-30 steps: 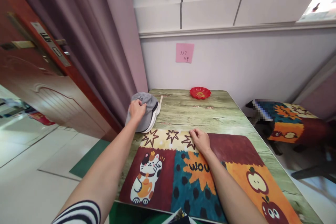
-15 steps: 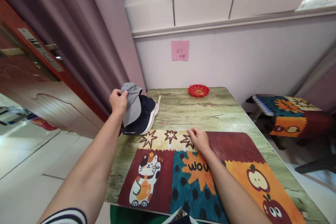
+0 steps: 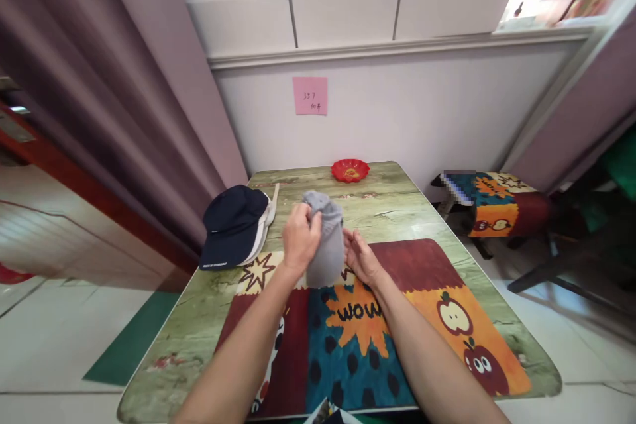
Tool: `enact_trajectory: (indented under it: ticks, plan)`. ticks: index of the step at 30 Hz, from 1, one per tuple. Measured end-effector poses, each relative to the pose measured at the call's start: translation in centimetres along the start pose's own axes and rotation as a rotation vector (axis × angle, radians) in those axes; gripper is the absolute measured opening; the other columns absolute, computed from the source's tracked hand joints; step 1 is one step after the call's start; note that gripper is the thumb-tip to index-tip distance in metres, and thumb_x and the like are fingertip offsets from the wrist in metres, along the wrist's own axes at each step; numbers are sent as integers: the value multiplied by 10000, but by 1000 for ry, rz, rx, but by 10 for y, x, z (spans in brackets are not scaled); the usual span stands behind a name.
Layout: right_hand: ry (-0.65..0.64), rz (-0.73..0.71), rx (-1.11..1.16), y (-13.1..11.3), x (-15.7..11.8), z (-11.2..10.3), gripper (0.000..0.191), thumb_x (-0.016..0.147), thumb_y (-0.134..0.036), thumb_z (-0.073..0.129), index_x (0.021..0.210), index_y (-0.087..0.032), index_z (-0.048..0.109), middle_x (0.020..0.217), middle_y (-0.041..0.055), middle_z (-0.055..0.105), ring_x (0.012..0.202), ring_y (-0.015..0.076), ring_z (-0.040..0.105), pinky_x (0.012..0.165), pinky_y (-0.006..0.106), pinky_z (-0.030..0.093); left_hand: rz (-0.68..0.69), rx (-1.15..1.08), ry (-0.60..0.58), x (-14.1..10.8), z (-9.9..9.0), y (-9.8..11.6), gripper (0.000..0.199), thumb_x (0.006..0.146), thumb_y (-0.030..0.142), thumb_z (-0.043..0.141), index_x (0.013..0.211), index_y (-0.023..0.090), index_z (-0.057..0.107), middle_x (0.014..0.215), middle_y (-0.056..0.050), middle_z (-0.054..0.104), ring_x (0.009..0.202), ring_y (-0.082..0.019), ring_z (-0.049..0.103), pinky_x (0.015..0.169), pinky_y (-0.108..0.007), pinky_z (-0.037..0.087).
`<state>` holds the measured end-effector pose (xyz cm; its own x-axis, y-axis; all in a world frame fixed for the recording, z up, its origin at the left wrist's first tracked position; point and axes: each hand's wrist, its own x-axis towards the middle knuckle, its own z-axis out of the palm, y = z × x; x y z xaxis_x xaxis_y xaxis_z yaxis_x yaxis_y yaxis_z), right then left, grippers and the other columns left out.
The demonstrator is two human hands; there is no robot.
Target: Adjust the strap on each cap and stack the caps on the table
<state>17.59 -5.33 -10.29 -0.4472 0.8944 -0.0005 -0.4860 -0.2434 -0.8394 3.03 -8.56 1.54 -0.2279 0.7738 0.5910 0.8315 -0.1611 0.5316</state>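
A grey cap hangs above the top edge of the patterned mat, with its brim pointing down. My left hand grips the cap's left side. Just right of the cap, my right hand has its fingers apart, close to the cap's edge and without a clear hold on it. A dark blue cap lies at the table's left side, on top of white headwear that shows along its right edge.
At the back of the wooden table sits a red scalloped dish. A pink note is on the wall behind. To the right stands a stool with a patterned cover. A curtain hangs at left.
My left hand has carried the grey cap off the dark blue cap, rightward over the mat. My right hand has lifted off the mat and turned toward the cap. The view has shifted right.
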Motion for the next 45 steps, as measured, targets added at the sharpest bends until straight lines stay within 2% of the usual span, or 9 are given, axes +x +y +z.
enact_trajectory:
  ticks: [3, 7, 11, 20, 23, 30, 37, 41, 45]
  plan:
    - [31, 36, 160, -6, 1, -1, 606, 891, -694, 409, 1222, -234, 623, 1149, 88, 727, 1082, 277, 674, 917, 446, 539, -97, -158, -223, -22, 27, 1, 243, 845, 431, 587, 739, 263, 447, 835, -49, 600, 845, -230, 590, 812, -340, 431]
    - [127, 28, 158, -12, 7, -8, 729, 891, -746, 300, 1206, -187, 646, 1065, 108, 751, 1141, 294, 651, 962, 485, 514, -418, -388, -210, -24, 32, -20, 271, 817, 512, 610, 794, 258, 520, 892, -51, 643, 941, -248, 614, 891, -358, 451]
    - [164, -8, 153, -13, 12, -16, 845, 840, -834, 217, 1201, -208, 654, 1038, 101, 756, 1163, 299, 636, 979, 507, 498, -662, -448, -259, -17, 33, -53, 350, 772, 557, 643, 788, 230, 519, 812, -61, 648, 866, -265, 650, 768, -373, 510]
    - [119, 30, 183, -14, -1, -27, 511, 778, -588, 529, 1028, -177, 701, 963, 116, 769, 1127, 359, 640, 970, 578, 479, -974, -823, -608, -18, 30, -62, 554, 784, 723, 541, 839, 177, 622, 737, -120, 712, 676, -263, 700, 602, -372, 548]
    - [77, 57, 150, -15, -5, -27, 469, 757, -534, 541, 1016, -176, 697, 957, 108, 771, 1094, 353, 660, 957, 564, 490, -952, -952, -613, -6, 22, -55, 451, 815, 626, 578, 812, 181, 651, 691, -114, 709, 714, -289, 708, 647, -397, 551]
    - [-27, 15, 140, -13, -2, -16, 352, 685, -311, 658, 1015, -191, 689, 981, 69, 770, 1005, 306, 700, 929, 484, 531, -779, -957, -394, 48, 4, -35, 171, 733, 315, 735, 750, 179, 632, 677, -21, 672, 613, -156, 623, 610, -273, 488]
    - [293, -294, -215, -7, 16, -24, 311, 656, -316, 738, 941, -198, 695, 974, 53, 765, 929, 253, 696, 928, 430, 524, -141, -807, -465, 77, -21, 2, 235, 723, 342, 730, 887, 174, 726, 851, -28, 707, 809, -192, 637, 801, -312, 495]
    - [452, -344, -352, -7, 22, -46, 273, 606, -268, 726, 857, -168, 687, 929, 64, 758, 956, 281, 667, 929, 436, 505, -87, -588, -469, 61, -6, -26, 170, 740, 293, 671, 868, 193, 722, 894, -21, 718, 892, -208, 648, 893, -333, 489]
    - [556, -402, -486, -10, 22, -59, 417, 655, -220, 624, 1065, -186, 689, 1180, 83, 706, 1137, 279, 608, 1044, 438, 425, -201, -367, -416, 30, 18, -75, 84, 622, 156, 592, 659, 194, 657, 729, -22, 694, 800, -228, 659, 863, -368, 506]
